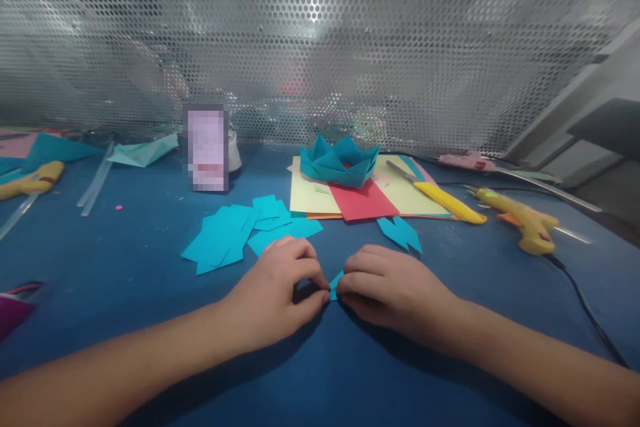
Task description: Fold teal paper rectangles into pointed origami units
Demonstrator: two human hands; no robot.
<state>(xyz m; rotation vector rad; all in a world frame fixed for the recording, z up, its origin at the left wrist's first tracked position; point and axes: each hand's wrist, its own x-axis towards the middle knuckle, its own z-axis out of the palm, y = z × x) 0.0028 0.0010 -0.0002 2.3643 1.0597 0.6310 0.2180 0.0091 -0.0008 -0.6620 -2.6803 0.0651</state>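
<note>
A small piece of blue paper (335, 285) shows between my two hands at the middle of the table, mostly hidden by my fingers. My left hand (287, 283) pinches its left edge between thumb and forefinger. From the other side my right hand (395, 287) is closed on it, fingers curled over the right part. Several flat blue paper pieces (225, 233) lie in a loose pile beyond my left hand. Past my right hand are folded blue paper pieces (403, 233) with pointed ends. Farther back, a folded blue paper ring with points (340, 163) rests on stacked paper.
Coloured sheets (307, 197) with a red piece (363, 199) lie at the back. A yellow cutter (447, 200) has its blade out. On the right is a yellow glue gun (525, 217) with a cord; another glue gun (37, 181) lies left. A blurred phone (207, 147) stands upright before perforated metal (280, 47).
</note>
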